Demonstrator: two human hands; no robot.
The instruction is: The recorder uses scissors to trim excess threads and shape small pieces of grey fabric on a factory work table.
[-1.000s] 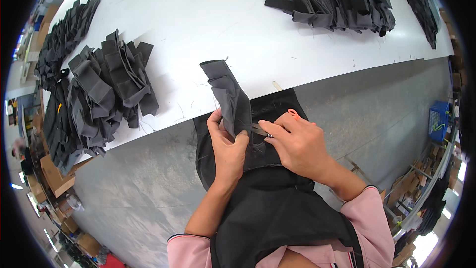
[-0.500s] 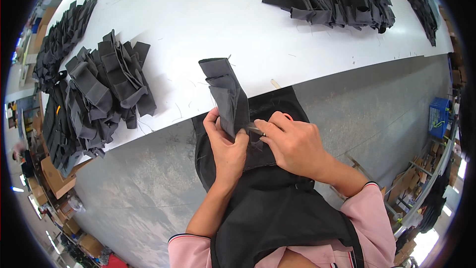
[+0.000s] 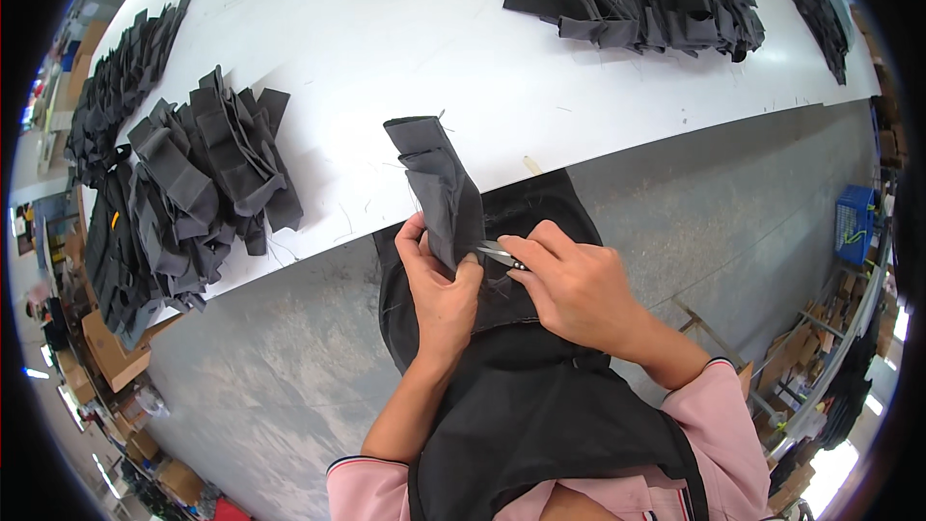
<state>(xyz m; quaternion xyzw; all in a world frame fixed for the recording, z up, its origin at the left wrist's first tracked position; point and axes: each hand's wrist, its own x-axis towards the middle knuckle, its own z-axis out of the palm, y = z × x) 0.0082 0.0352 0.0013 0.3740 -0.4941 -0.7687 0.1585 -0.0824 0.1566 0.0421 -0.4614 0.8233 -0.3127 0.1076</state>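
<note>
My left hand (image 3: 442,280) pinches the lower end of a dark grey folded fabric strip (image 3: 442,188), whose upper end rises over the edge of the white table. Between the fingers of my right hand (image 3: 574,285) is a pair of small thread scissors (image 3: 502,254), blades pointing left at the strip's lower edge beside my left thumb. Most of the handle is hidden in my palm. Below both hands hangs the black apron (image 3: 550,405) that I wear.
The white table (image 3: 376,39) carries a heap of grey fabric strips (image 3: 207,159) at the left and another pile (image 3: 656,0) at the far right. Loose threads lie about. Beyond the grey floor (image 3: 714,203) stand a blue basket (image 3: 856,224) and a cardboard box (image 3: 111,342).
The scissors have drawn slightly to the right, and more of their blades shows. My left hand and the fabric strip have hardly moved.
</note>
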